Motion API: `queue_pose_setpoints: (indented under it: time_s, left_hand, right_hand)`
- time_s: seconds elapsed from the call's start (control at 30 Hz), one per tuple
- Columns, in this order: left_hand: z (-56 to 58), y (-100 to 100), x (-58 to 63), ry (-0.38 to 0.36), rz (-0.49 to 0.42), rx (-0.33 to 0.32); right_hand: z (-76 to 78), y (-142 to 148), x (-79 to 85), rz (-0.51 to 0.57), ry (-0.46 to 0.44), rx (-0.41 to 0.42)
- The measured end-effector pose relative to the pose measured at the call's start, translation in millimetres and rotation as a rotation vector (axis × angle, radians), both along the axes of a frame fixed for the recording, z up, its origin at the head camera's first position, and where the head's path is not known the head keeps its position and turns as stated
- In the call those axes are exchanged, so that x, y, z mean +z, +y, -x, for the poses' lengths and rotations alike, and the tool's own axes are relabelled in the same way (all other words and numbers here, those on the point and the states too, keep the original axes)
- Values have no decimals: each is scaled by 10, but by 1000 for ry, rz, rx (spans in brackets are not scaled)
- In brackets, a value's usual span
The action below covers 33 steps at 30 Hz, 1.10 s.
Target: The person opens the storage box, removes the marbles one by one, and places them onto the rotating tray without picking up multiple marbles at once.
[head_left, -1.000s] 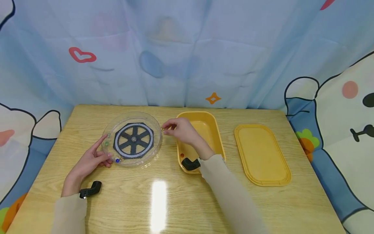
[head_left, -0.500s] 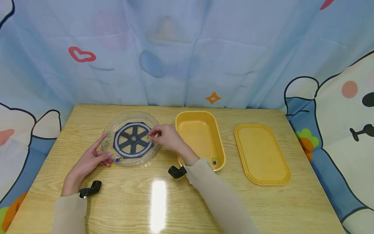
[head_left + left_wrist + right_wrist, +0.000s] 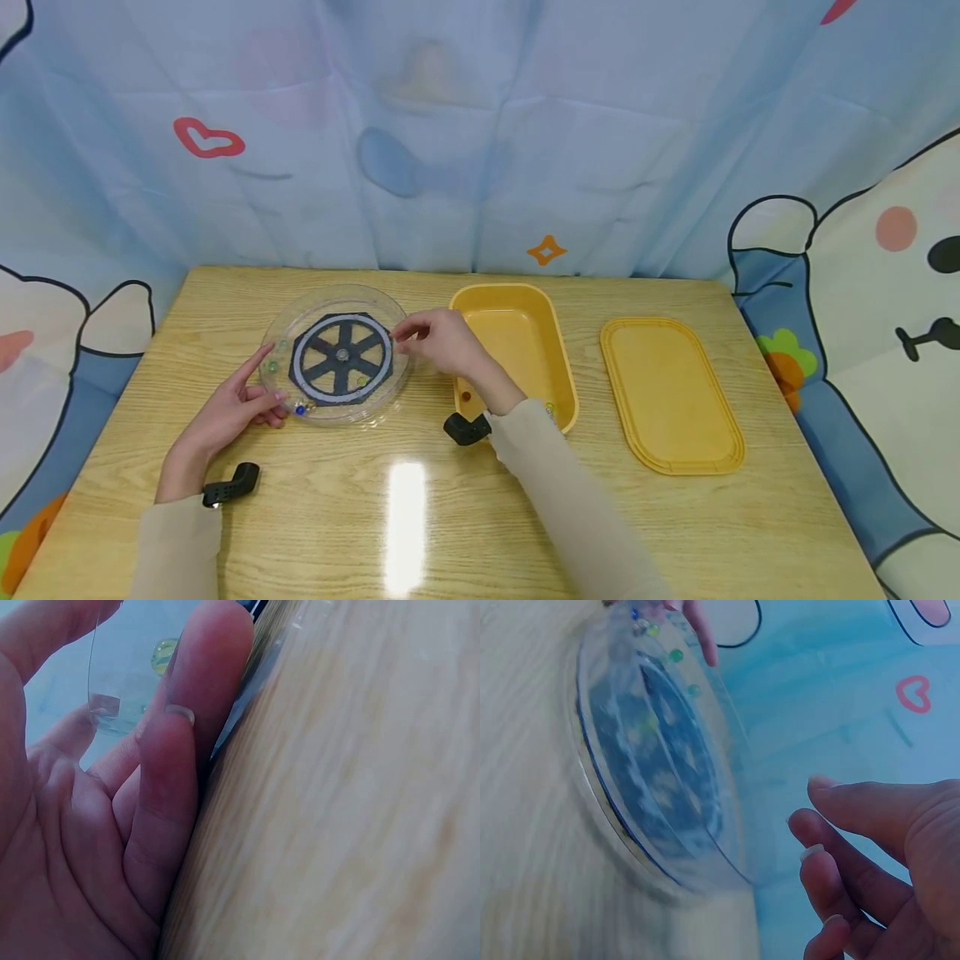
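Observation:
A clear round dish (image 3: pixel 401 387) stands on the table at left, with a dark six-spoked wheel shape (image 3: pixel 342 397) in its middle. My left hand (image 3: pixel 228 410) holds its left edge, index finger stretched along the rim and thumb at the near side. By those fingers lie green marbles (image 3: pixel 272 367) and a blue marble (image 3: pixel 300 410). A yellowish marble (image 3: pixel 362 382) sits over the wheel's near right part. My right hand (image 3: pixel 442 340) hovers at the dish's right rim. In the right wrist view its loosely bent fingers (image 3: pixel 825 881) have nothing between them.
A deep yellow tray (image 3: pixel 517 321) stands right of the dish, partly under my right forearm, with a brown marble (image 3: pixel 467 396) and a yellowish marble (image 3: pixel 550 408) inside. Farther right lies a flat yellow lid (image 3: pixel 675 396). A patterned curtain (image 3: pixel 465 167) hangs behind the table.
My right hand carried a yellowish marble leftward from beside the dish to over it and let it go. The hand has since drawn back slightly right. My left hand stayed in place.

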<state>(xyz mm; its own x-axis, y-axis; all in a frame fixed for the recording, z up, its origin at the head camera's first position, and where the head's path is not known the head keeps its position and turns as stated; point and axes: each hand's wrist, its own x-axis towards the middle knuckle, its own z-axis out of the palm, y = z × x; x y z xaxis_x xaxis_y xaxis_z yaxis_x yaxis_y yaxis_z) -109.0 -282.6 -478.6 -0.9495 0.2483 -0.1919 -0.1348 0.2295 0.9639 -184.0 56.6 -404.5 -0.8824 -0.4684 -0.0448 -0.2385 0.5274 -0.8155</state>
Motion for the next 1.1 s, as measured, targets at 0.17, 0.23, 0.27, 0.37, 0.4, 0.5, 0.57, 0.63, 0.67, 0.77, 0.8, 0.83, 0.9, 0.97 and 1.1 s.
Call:
queue_pose_setpoints:
  time_s: [0.17, 0.23, 0.27, 0.37, 0.4, 0.5, 0.57, 0.63, 0.67, 0.77, 0.8, 0.83, 0.9, 0.97, 1.1]
  left_hand:
    - [-8, -5, 11, 5, 2, 0]
    - [-12, -4, 16, 7, 2, 2]
    - [-13, -4, 18, 7, 2, 3]
    - [-11, -2, 22, 7, 4, -2]
    - [-9, -1, 23, 5, 4, 1]
    - [-4, 1, 24, 6, 4, -5]
    - [0, 3, 22, 8, 4, -6]
    - [3, 5, 17, 12, 3, -6]
    - [4, 6, 16, 13, 3, -6]
    - [4, 11, 12, 15, 0, -6]
    - [3, 13, 12, 17, -1, -6]
    - [1, 14, 10, 18, -1, -5]
    - [-3, 14, 9, 16, -1, -4]
    - [-8, 14, 8, 14, 0, -3]
    - [-22, 15, 20, 7, 3, 2]
  right_hand:
    - [82, 192, 62, -6, 6, -5]
    - [123, 283, 67, -7, 14, 3]
    - [145, 329, 66, -6, 17, 8]
    - [206, 474, 48, -8, 9, 25]
    - [225, 521, 36, -7, 2, 32]
    - [271, 655, 4, -1, -34, 43]
    - [293, 732, -10, 8, -50, 45]
    - [306, 798, -17, 16, -58, 39]
    - [311, 827, -19, 18, -60, 36]
    - [326, 895, -33, 20, -68, 38]
    - [333, 916, -44, 17, -80, 50]
    - [343, 934, -60, 6, -91, 67]
    - [357, 965, -89, -30, -129, 113]
    - [367, 992, -121, -68, -185, 174]
    - [370, 1011, -204, -101, -341, 277]
